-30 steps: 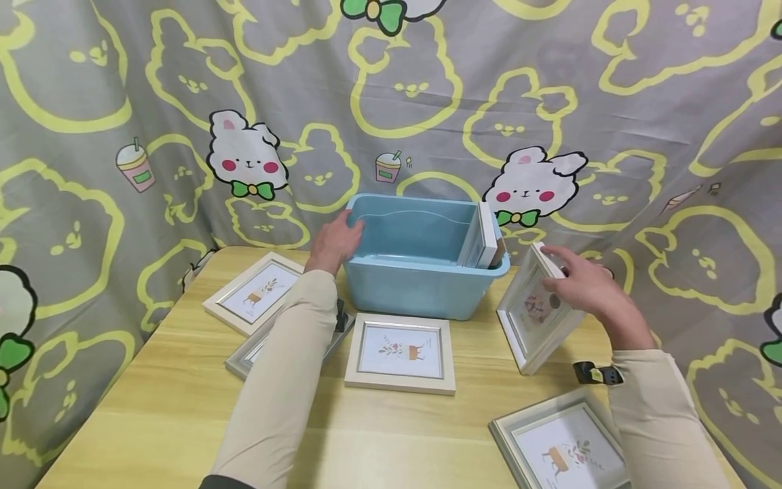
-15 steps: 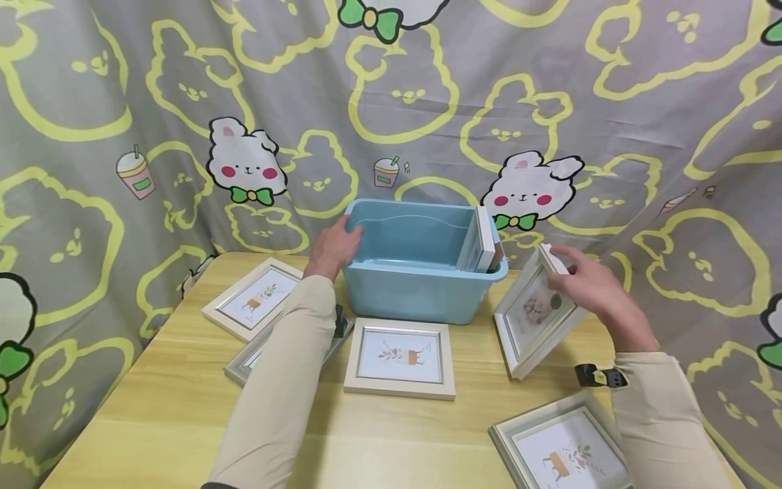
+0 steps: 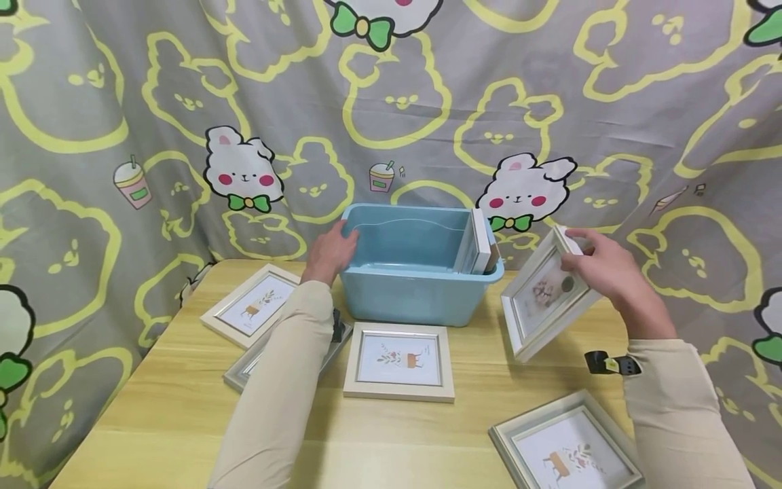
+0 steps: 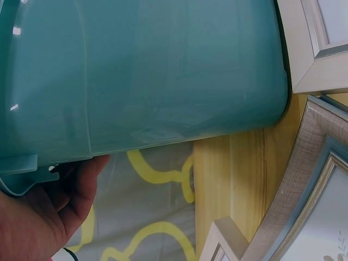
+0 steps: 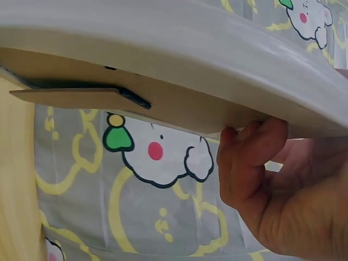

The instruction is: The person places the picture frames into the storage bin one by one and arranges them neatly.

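A light blue plastic bin (image 3: 415, 297) stands at the back of the table. My left hand (image 3: 332, 253) grips its left rim, and the left wrist view has the fingers hooked under the lip of the bin (image 4: 163, 70). To the right of the bin, my right hand (image 3: 607, 268) holds a white picture frame (image 3: 546, 293) by its upper edge, tilted. In the right wrist view, curled fingers press against the brown back of the picture frame (image 5: 179, 106), where a stand leg sticks out. Inside the bin, white picture frames (image 3: 479, 243) stand upright at the right end.
A cream picture frame (image 3: 398, 390) lies in front of the bin. Another cream frame (image 3: 220, 322) and a grey frame (image 3: 241, 375) lie at left, the latter partly under my left sleeve. A silvery frame (image 3: 519, 445) lies at front right. Behind hangs a patterned curtain (image 3: 293, 81).
My right hand has raised the picture frame slightly and moved it a little to the right. My left hand stays on the bin's rim. The head view has shifted slightly.
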The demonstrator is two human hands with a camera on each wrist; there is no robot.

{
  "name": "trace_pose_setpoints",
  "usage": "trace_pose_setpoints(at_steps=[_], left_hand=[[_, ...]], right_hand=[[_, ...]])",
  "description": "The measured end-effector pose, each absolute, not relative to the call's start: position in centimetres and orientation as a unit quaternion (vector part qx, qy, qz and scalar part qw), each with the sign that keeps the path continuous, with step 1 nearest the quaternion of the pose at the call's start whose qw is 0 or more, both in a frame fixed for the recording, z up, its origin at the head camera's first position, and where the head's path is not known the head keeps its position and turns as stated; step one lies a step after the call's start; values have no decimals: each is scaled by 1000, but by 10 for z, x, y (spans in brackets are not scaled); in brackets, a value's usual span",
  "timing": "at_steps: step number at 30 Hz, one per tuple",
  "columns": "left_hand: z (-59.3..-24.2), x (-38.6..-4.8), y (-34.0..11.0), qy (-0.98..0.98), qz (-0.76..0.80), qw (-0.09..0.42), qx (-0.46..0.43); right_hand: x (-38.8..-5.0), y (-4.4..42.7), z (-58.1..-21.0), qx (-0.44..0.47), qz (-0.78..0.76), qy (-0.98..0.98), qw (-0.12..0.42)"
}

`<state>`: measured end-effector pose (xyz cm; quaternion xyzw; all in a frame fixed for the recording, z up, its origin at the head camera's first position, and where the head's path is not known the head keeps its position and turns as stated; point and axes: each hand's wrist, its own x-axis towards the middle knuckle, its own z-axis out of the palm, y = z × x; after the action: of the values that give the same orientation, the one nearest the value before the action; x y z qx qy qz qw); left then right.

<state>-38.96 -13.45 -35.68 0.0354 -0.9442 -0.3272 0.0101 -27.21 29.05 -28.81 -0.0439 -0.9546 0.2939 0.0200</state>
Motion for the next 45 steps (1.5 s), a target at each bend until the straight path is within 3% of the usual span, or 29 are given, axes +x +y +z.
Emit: trace_pose_setpoints(at_steps=[45], left_hand=[[-357, -391, -133, -939, -342, 9, 46]], right_hand=[[-265, 300, -246, -93, 389, -904, 150]])
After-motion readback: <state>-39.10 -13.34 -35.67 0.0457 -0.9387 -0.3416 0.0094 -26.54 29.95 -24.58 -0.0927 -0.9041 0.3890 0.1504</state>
